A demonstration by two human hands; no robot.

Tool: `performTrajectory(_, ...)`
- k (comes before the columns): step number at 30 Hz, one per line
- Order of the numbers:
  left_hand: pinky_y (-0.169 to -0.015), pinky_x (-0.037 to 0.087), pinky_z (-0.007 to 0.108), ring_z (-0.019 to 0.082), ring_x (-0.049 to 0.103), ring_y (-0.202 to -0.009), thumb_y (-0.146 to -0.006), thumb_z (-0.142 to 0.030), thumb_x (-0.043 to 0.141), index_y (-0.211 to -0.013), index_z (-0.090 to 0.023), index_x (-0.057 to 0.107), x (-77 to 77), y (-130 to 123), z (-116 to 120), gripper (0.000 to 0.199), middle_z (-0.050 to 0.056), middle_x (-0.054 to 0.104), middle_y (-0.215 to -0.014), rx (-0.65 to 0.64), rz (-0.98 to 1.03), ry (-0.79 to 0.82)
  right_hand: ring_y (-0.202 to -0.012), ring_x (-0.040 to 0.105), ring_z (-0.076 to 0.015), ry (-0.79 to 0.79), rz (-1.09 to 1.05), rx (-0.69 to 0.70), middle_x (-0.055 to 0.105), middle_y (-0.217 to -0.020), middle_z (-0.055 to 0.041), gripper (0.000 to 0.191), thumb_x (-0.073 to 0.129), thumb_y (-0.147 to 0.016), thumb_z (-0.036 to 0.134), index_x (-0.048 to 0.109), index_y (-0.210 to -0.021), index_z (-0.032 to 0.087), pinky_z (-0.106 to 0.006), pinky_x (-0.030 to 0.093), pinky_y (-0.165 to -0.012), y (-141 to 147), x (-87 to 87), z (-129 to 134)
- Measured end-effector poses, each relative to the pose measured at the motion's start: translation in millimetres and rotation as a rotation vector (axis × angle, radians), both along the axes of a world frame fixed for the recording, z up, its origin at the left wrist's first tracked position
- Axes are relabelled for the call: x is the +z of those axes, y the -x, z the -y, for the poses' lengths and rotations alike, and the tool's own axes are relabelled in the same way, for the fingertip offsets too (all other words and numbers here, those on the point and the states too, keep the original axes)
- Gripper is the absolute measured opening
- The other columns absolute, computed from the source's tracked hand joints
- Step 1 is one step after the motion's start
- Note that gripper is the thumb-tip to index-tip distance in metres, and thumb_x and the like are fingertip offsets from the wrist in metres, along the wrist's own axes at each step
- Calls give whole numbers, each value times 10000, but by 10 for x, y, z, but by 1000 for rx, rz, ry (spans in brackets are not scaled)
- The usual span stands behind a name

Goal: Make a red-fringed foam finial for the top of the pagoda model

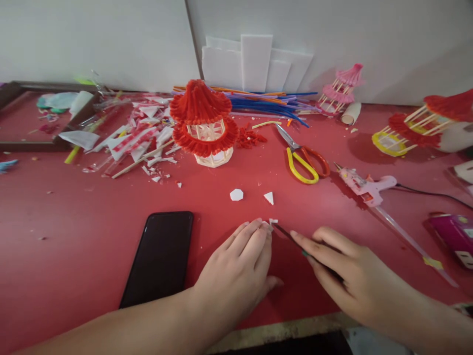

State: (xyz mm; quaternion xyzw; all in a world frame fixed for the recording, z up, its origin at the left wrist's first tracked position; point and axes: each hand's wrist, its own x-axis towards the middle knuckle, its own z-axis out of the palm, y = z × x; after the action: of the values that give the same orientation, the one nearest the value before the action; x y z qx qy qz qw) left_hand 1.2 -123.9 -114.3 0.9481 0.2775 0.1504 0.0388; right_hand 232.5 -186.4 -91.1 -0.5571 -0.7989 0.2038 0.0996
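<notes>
My left hand (238, 266) rests on the red tabletop, its fingertips pressing down a small white piece (265, 224) that is mostly hidden under them. In my right hand (343, 271) is a thin dark blade tool (288, 234), its tip touching the table beside my left fingertips, at a small white scrap (273, 221). Just beyond the hands lie a white octagonal piece (236, 195) and a small white triangular piece (269, 198).
A black phone (158, 254) lies left of my left hand. Farther back are a red pavilion model (202, 123), scissors (301, 158), craft scraps (144, 128) and blue stems (258, 104). A pink glue gun (365, 186) with its cord is at right.
</notes>
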Motion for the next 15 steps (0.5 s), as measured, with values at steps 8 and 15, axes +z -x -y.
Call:
performTrajectory(8,-921,598,409,333,651,-1068,-760,-461,755,-1238,5,617,6,9,-5,681,164,697,-1164,-16,-16,-11,-718,634,-115,12,-34,-9,595,-1028,-74,535,418,-936,145,444,-1462,239,-258,581,-692,80,-56,-31)
performTrajectory(15,-934,591,424,340,647,-1078,-792,-422,728,-1224,20,609,6,27,-7,630,184,690,-1166,-35,-7,-36,-678,594,-111,11,50,66,587,-980,-65,521,405,-930,131,484,-1436,223,-257,573,-672,63,14,-125)
